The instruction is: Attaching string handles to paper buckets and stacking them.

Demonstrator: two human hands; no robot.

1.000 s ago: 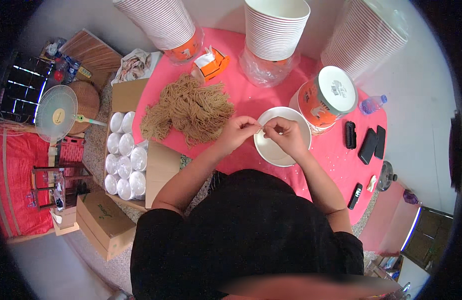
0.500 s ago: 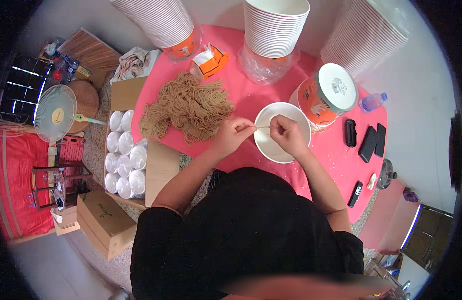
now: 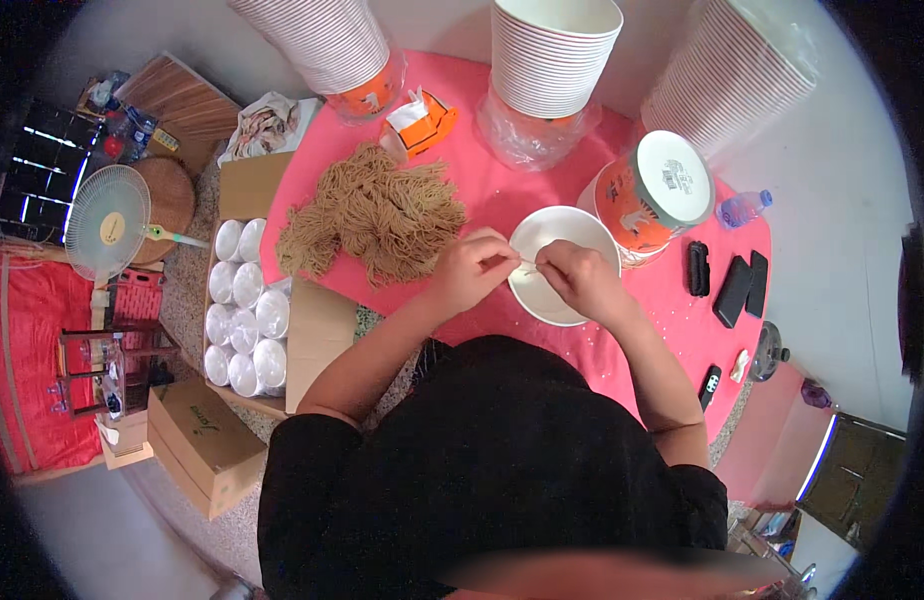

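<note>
The left hand (image 3: 472, 273) and right hand (image 3: 582, 278) are closer together than a moment ago, each grip pinched on a thin strand (image 3: 528, 267) above the white bowl (image 3: 547, 302) on the tabletop (image 3: 677, 325); the strand remains in hand.

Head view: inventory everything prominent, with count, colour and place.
Table: one, pink, centre
Bucket stacks: three, mainly white, far side
Strand bundle: one, tan, table left
Tissue pack: one, orange, behind bundle
Bowl: one, white, below hands
Upturned bucket: one, orange-and-white, beside bowl
Bottle: one, purplish, right
Fan: one, pale, left
Open carton: one, brown, left
Thin strip: one, pale, between hands
Left hand: one, bare, bowl's left
Right hand: one, bare, over bowl
</note>
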